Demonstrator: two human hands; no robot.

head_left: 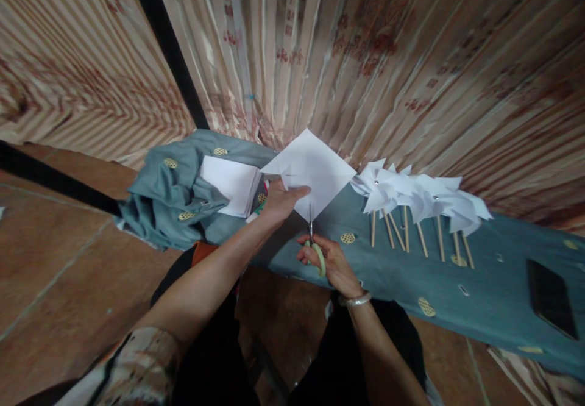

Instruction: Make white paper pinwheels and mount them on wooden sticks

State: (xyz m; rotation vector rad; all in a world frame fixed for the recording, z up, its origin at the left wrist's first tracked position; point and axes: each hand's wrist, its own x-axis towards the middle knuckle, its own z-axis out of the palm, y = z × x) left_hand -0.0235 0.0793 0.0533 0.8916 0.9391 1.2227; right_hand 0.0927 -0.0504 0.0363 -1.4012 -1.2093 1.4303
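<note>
A white square sheet of paper [320, 168] is held up with one corner pointing toward me. My left hand [282, 200] grips it at its lower left side, thumb on top. In my right hand [331, 258] is a pair of scissors [321, 261] with light green handles, my fingers through the loops. The scissor blades meet the paper at its near corner and point up toward its middle. A short slit shows on the left part of the sheet.
A stack of white paper [231, 183] lies left on the blue-green cloth [388, 290]. Several white paper pinwheels [420, 195] on wooden sticks lie to the right, with a dark phone [552, 298] beyond. A pleated curtain [320, 58] hangs behind, and a black pole [169, 46] stands at left.
</note>
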